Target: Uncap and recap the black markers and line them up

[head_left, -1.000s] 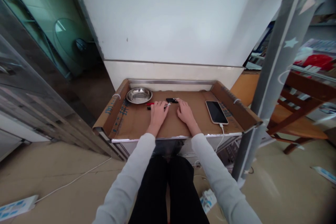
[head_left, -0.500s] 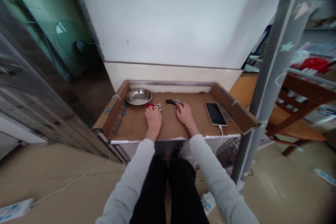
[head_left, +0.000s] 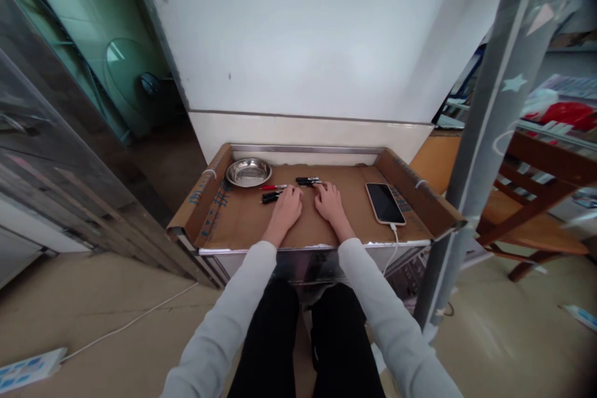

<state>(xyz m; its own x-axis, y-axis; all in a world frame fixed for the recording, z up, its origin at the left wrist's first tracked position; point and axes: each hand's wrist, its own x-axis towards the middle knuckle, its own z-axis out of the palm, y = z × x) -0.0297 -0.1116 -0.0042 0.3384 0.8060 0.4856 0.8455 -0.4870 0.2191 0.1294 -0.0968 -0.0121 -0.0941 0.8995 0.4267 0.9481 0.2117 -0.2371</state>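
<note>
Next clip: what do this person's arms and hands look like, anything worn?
Long, plain light-grey sleeves cover both arms to the wrists: left sleeve, right sleeve. The left hand and right hand are bare, no gloves; rings too small to tell.

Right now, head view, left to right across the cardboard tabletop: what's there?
Left cardboard flap → steel bowl → left hand → right hand → phone → right cardboard flap. The small tools by the fingertips overlap the hands, so omitted.
</note>
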